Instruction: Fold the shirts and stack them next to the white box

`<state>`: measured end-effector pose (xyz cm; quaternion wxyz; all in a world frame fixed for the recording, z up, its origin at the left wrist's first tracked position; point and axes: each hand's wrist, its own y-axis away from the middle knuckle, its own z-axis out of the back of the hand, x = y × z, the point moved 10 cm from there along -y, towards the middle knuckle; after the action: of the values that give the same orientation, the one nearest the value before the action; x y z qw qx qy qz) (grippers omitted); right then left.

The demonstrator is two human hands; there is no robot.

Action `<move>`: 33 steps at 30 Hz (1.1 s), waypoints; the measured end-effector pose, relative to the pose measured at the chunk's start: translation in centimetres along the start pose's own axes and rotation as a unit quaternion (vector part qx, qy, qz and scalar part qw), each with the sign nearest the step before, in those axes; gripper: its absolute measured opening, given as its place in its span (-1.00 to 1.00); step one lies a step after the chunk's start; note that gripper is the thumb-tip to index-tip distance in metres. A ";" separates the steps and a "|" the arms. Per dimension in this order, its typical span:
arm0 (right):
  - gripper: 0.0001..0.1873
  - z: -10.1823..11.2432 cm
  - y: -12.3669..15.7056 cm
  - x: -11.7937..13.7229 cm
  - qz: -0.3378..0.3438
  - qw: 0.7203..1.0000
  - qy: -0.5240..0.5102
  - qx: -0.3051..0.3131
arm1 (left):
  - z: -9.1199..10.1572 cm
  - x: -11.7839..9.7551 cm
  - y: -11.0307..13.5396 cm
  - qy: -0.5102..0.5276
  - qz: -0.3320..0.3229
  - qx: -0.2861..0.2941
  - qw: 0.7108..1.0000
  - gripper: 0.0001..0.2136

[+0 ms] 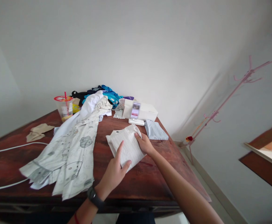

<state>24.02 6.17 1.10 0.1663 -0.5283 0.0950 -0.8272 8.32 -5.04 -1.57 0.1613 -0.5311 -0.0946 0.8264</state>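
Note:
A white, finely striped garment (130, 144), folded into a small bundle, is tilted a little over the brown table. My right hand (144, 143) grips its far right edge, thumb on top and fingers behind. Across the garment's near left side lies my left hand (114, 174), index finger stretched out and thumb spread apart. Its other fingers are hidden. On the left wrist is a dark watch. Just beyond my right hand lies a folded grey-blue cloth (156, 130). To the left, pale printed clothes (80, 149) are stretched out in a long layered pile.
At the back, a white box (147, 110) stands behind a small white device (136, 122). Blue and dark clothes (110, 95) are heaped by the wall. A plastic cup (64, 109) with a straw, a beige cloth (38, 132) and white cables are left. A pink coat rack (216, 112) stands right.

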 end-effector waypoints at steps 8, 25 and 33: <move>-0.59 -2.3 -0.8 -3.4 -0.073 0.964 0.254 0.038 | 0.4 1.5 -0.7 -0.024 0.035 -0.019 0.999 -0.64; -0.42 -2.0 0.1 0.6 0.028 0.937 0.343 -0.067 | 3.7 -5.4 -3.5 -0.350 -0.080 -0.040 0.933 -0.68; -0.46 -5.9 0.0 -1.0 0.104 0.934 0.318 0.127 | -2.1 0.6 -8.8 -0.317 -0.141 0.186 0.919 -0.39</move>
<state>19.09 6.45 -2.28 0.2778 -0.1993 0.0912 -0.9353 11.46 3.32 -0.05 0.3337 -0.1833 -0.0596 0.9228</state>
